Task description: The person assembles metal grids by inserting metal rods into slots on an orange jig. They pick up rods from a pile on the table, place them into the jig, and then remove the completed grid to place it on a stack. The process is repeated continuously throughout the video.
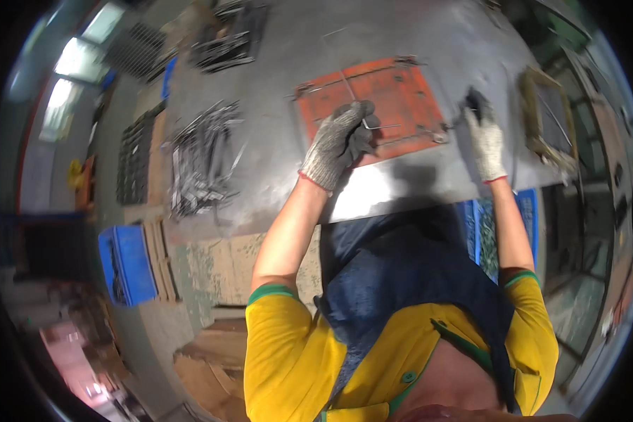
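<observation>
Left hand (337, 142): in a pale knit glove with a dark palm and red cuff edge; fingers closed around a thin rod, above the near left part of the orange-red plate.
Thin rod (385, 126): one, metal, bent; gripped in the left hand, a short end pointing right over the plate, a longer length running up and away past the plate's far edge.
Orange-red plate (401, 98): one, roughly square, lying on the worktable, dark fittings along its edges and corners; surface looks worn.
Right hand (487, 141): gloved likewise, just beyond the plate's right edge, fingers pointing away from the body; dark at the fingertips, so cannot tell whether they are together on something or bare of any load.
Worktable (274, 91): grey sheet-metal top, bright glare at its near edge.
Metal strips (204, 158): loose heap, left side of the table, well apart from the plate.
Dark metal pieces (228, 49): further bundle, far left.
Tan frame (529, 112): rectangular, right side of the table, beyond the right hand.
Blue crates: one on the left (130, 264), near the floor; one below the table's near right edge (529, 214), holding small greenish pieces (487, 235).
Clothing: yellow shirt (281, 352) with green trim, dark blue apron (408, 274).
</observation>
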The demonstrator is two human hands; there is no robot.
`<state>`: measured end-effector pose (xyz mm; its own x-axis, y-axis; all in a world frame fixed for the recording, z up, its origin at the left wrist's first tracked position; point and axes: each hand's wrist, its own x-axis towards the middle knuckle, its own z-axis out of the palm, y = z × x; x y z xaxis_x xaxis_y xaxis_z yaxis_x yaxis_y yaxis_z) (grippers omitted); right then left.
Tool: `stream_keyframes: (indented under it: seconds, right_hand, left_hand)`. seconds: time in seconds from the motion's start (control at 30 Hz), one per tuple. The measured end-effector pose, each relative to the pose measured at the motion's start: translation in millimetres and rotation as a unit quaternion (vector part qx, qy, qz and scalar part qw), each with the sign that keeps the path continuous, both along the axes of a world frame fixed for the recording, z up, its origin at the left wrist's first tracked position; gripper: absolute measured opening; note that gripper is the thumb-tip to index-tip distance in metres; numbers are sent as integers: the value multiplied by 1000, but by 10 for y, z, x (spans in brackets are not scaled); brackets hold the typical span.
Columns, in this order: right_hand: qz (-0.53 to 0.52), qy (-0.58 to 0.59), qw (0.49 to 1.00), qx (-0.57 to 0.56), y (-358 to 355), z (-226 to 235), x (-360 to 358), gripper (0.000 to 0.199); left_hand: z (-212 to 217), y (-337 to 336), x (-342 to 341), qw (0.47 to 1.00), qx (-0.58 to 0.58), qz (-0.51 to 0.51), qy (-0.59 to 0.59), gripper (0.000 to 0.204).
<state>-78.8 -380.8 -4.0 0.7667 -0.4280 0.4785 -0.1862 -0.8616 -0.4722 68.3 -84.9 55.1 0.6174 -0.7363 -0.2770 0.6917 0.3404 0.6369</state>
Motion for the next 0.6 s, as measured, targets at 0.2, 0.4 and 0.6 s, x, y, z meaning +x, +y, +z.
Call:
stream_keyframes:
  seconds: [0.2, 0.4, 0.6]
  right_hand:
    - [111, 14, 824, 555, 860, 453, -346, 50]
    - [23, -115, 778, 617, 721, 179, -261, 35]
    - [70, -73, 790, 604, 638, 225, -207, 32]
  left_hand:
    - [-7, -736, -298, 997, 32, -53, -45, 29]
    - [-93, -977, -325, 995, 64, -64, -37, 29]
    - [-251, -1114, -390, 990, 72, -94, -83, 28]
